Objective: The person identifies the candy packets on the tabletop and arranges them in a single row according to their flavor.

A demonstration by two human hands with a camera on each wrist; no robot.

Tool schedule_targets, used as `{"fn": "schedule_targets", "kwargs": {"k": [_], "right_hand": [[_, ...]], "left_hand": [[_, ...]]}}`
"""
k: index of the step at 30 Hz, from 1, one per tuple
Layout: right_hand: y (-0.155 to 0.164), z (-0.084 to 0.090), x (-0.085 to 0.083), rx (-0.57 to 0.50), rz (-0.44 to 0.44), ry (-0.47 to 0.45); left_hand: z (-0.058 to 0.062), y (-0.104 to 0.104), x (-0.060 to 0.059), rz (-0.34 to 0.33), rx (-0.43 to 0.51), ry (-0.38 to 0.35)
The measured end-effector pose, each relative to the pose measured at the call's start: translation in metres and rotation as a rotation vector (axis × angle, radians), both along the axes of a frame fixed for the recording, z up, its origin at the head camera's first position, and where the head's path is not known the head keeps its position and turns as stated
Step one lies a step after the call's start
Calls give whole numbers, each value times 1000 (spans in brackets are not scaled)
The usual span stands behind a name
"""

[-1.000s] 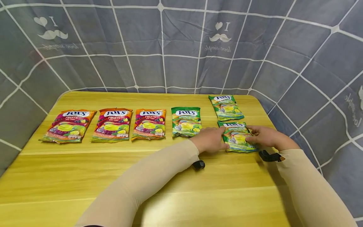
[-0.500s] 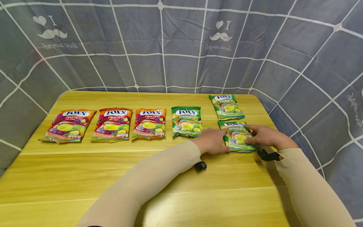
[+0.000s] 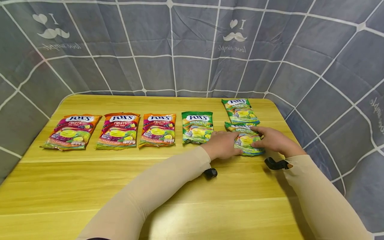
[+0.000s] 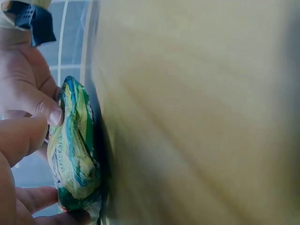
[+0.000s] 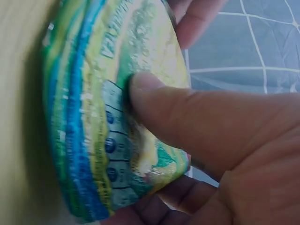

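Observation:
A green Fox's Spring Tea candy bag (image 3: 246, 140) lies face up at the right of the table, between both hands. My left hand (image 3: 221, 145) holds its left side, with fingertips along the edge in the left wrist view. On the opposite side my right hand (image 3: 274, 141) pinches the bag, its thumb (image 5: 154, 93) pressing the printed front and its other fingers partly hidden behind. Just behind this bag lies another green candy bag (image 3: 240, 112), close to its top edge. A third green candy bag (image 3: 197, 129) is left of my left hand.
Three orange-and-purple Fox's Fruits candy bags (image 3: 118, 132) lie in a row at the left. Everything rests on a yellow wooden table (image 3: 180, 193). A grey checked curtain (image 3: 192, 40) rises behind the table and along its sides.
Both hands have shifted the held candy bag a little left and back, closer under the rear green bag. The right hand moved left with it. The other bags stay put.

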State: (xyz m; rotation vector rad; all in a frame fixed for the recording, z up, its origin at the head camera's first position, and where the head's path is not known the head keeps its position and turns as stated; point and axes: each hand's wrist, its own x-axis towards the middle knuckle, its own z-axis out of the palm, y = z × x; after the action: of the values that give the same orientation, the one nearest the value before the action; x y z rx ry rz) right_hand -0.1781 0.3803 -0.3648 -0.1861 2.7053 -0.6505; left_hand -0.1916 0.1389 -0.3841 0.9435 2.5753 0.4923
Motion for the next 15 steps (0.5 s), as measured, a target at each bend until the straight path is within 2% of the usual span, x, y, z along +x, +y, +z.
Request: {"fn": "schedule_targets", "kwargs": {"k": [10,15], "right_hand": [[-16,-13,-27,-42,-85,13],[-20,-18,-34,-75,-102,2]], "left_hand": [[-1,-7,-28,80,-22,-9],[-5,-10,-36,125,-53,-20]]}}
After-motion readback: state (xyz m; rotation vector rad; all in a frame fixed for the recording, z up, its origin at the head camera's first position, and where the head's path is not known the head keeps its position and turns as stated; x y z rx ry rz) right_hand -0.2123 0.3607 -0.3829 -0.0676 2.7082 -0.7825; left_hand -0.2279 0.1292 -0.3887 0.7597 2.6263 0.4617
